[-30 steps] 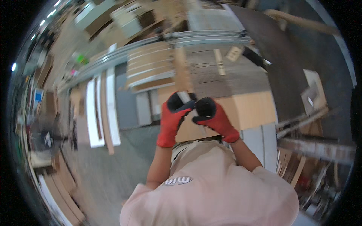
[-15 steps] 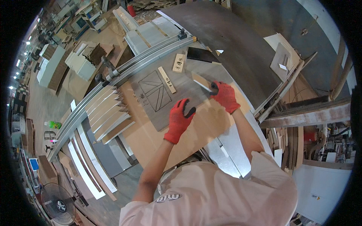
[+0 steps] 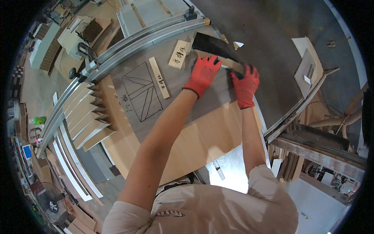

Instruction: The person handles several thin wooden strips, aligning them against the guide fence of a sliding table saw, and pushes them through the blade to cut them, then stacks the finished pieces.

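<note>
My two hands wear red gloves with dark fingertips. A small wood-coloured board piece [image 3: 230, 64] lies along the near side of a black block [image 3: 210, 43], at the far end of the grey-brown panel [image 3: 181, 105]. My right hand [image 3: 245, 86] has its fingers closed on the right end of this piece. My left hand [image 3: 203, 74] bends its fingers over the piece's left part, and the palm hides much of it. Left of the hands lie a pale wooden block [image 3: 179, 54] with dark writing and a narrow wooden strip [image 3: 159, 78]. A rectangular frame pattern is drawn on the panel.
A metal rail [image 3: 140, 43] runs along the left side of the table. Beside it, several cut pieces with pointed ends [image 3: 87, 113] are stacked. A tan board [image 3: 206, 138] lies under the panel. Small offcuts [image 3: 238, 45] lie beyond the black block. A fan [image 3: 50, 202] stands lower left.
The right hand has carried the small board to the black block. My left hand has reached forward from the panel's near part onto that board. The view has shifted too.
</note>
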Demonstrator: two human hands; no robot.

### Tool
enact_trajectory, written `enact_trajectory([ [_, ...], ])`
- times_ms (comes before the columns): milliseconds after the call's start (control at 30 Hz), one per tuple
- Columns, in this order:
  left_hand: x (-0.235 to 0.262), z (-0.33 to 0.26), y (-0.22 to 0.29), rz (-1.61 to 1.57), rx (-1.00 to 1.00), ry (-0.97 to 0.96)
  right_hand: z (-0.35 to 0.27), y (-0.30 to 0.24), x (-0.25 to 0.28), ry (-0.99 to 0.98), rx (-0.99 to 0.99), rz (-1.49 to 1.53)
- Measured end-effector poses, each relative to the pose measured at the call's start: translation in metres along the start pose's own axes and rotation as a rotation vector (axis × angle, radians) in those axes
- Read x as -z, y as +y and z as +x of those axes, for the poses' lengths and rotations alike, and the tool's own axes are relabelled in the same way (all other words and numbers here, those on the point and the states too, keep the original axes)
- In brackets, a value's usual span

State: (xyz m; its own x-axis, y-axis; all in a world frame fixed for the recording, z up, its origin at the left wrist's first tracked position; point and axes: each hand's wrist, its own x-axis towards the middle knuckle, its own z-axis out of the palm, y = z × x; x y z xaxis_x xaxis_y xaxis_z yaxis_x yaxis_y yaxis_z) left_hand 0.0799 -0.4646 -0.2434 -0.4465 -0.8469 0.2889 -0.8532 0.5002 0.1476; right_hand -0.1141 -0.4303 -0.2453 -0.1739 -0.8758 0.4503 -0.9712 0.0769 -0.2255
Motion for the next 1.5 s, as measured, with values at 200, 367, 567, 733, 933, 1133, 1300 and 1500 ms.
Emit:
enact_trajectory([
  [200, -0.012, 0.001, -0.006, -0.078, 0.115, 0.077, 0.005, 0.030, -0.001, -0.108, -0.352, 0.521],
  [367, -0.013, -0.003, -0.011, -0.209, 0.207, 0.266, 0.011, 0.024, -0.011, -0.088, -0.280, 0.363],
  [567, 0.005, -0.015, 0.001, -0.321, 0.633, 0.293, 0.015, 0.039, -0.007, -0.153, -0.358, 0.598],
  [733, 0.021, -0.004, -0.002, -0.552, 0.940, 0.133, 0.023, 0.036, -0.008, -0.182, -0.377, 0.524],
  [933, 0.016, 0.004, -0.005, -0.550, 0.957, 0.151, 0.021, 0.028, -0.009, -0.165, -0.385, 0.544],
  [1133, 0.008, 0.003, -0.004, -0.466, 0.938, 0.198, 0.026, 0.031, -0.004, -0.184, -0.250, 0.398],
  [1300, 0.012, 0.005, -0.008, -0.419, 0.942, 0.093, 0.020, -0.015, 0.003, 0.058, 0.035, -0.069],
  [1500, 0.006, 0.003, -0.002, -0.333, 0.889, 0.194, 0.025, -0.055, -0.008, -0.202, 0.350, -0.141],
])
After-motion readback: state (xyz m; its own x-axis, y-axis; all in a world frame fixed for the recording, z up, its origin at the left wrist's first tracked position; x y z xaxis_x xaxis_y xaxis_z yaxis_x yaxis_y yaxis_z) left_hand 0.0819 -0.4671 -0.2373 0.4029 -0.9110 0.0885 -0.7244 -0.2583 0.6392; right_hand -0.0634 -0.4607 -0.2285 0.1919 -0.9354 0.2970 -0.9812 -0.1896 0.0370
